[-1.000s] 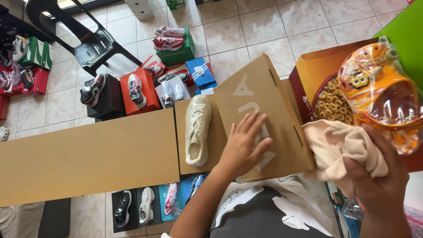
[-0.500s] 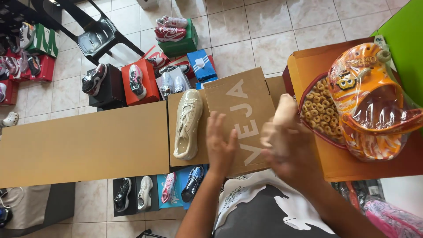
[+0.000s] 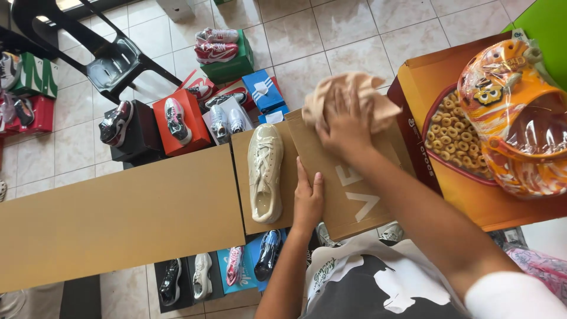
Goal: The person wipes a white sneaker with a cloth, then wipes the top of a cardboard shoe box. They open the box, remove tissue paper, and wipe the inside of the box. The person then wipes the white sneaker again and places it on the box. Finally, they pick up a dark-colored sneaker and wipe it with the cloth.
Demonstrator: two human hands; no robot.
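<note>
Right hand (image 3: 344, 121): palm down, fingers spread, pressing a beige cloth (image 3: 348, 100) onto the far end of the box lid (image 3: 348, 177).
Left hand (image 3: 308, 198): flat and unclenched, grasping nothing, resting on the lid's near left edge.
Shoe (image 3: 264, 171): cream sneaker, lying on the open box just left of the lid.
Clog (image 3: 514, 112): orange, plastic-wrapped, on an orange box at right.
Floor: shoes displayed on coloured boxes.

Bare brown lid (image 3: 354, 189) lies open between the left hand (image 3: 308, 199) and the right hand (image 3: 345, 121) pressing the beige cloth (image 3: 348, 97), while the cream sneaker (image 3: 264, 171) blocks at nine o'clock and the orange box (image 3: 472, 195) at three o'clock.
</note>
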